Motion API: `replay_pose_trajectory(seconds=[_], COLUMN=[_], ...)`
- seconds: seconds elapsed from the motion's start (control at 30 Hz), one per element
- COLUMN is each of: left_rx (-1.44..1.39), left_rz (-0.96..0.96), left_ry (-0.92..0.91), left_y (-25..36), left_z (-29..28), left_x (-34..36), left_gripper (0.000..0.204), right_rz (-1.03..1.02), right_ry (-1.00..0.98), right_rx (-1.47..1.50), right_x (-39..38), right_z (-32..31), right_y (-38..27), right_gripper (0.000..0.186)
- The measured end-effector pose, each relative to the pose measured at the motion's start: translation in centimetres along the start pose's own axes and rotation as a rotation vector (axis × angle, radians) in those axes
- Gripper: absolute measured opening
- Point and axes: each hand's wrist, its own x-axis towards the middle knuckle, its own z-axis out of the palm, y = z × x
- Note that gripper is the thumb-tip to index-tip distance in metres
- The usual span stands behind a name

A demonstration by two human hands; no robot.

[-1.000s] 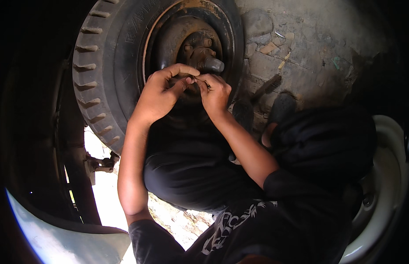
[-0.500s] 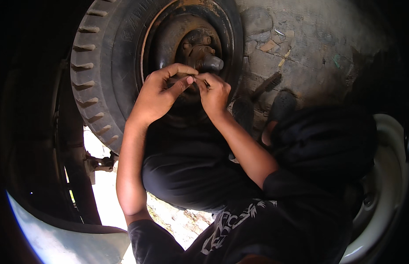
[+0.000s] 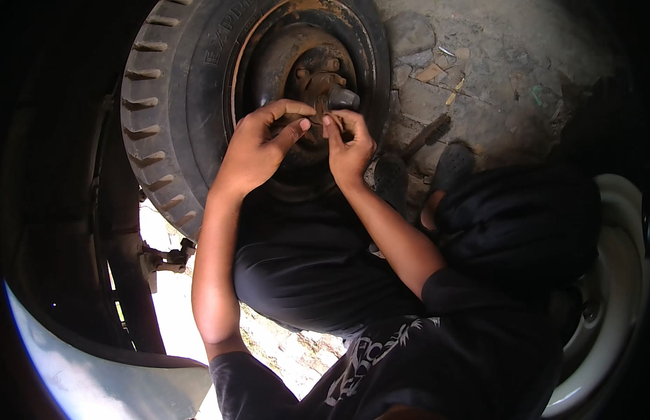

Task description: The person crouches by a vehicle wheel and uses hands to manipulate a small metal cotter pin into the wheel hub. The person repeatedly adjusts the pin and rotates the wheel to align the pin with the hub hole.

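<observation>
A large black treaded tyre [image 3: 181, 105] stands ahead of me on a rusty wheel rim [image 3: 245, 52]. Bolts and a dark grey stub [image 3: 344, 99] stick out of its worn hub [image 3: 318, 78]. In front of the hub, my left hand [image 3: 258, 150] has its thumb and forefinger bent toward each other around something too small to make out. Close by on its right, my right hand [image 3: 353, 150] pinches with thumb and forefinger; what sits in the pinch is also too small to name. A narrow gap separates the fingertips of the two hands.
On the rough stone floor [image 3: 493, 91] lie a dark brush-like object [image 3: 426, 135] and bits of litter. Sandalled feet [image 3: 452, 164] rest beside it. A pale curved rim [image 3: 612, 308] is at right, a light panel [image 3: 122, 385] at lower left, and a metal joint [image 3: 169, 257] below the tyre.
My fingertips, which met before, are now slightly apart; the right hand has drawn to the right. The whole view has shifted a little, so the tyre appears farther right.
</observation>
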Motion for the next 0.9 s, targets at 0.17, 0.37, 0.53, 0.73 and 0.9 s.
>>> replay_pose_trajectory(seconds=[0.17, 0.37, 0.53, 0.73, 0.9], left_rx=[0.191, 0.133, 0.138, 0.295, 0.570], left_rz=[0.027, -0.034, -0.111, 0.167, 0.299], left_ry=[0.009, 0.026, 0.257, 0.388, 0.357], left_y=[-1.2, -2.4, -3.6, -5.9, -4.4], left_z=[1.1, 4.1, 5.2, 6.3, 5.4], left_x=[0.8, 3.2, 3.5, 4.9, 6.3], left_gripper=[0.029, 0.042, 0.034, 0.024, 0.019], right_rz=[0.434, -0.024, -0.004, 0.185, 0.174], right_ry=[0.050, 0.010, -0.091, -0.173, 0.106], right_rx=[0.318, -0.061, -0.005, 0.165, 0.218], right_x=[2.0, 1.0, 0.6, 2.2, 7.5], right_z=[-0.4, 0.5, 0.2, -0.9, -4.4], right_y=[-1.6, -1.5, -4.5, -2.1, -0.4], right_gripper=[0.020, 0.034, 0.049, 0.044, 0.034])
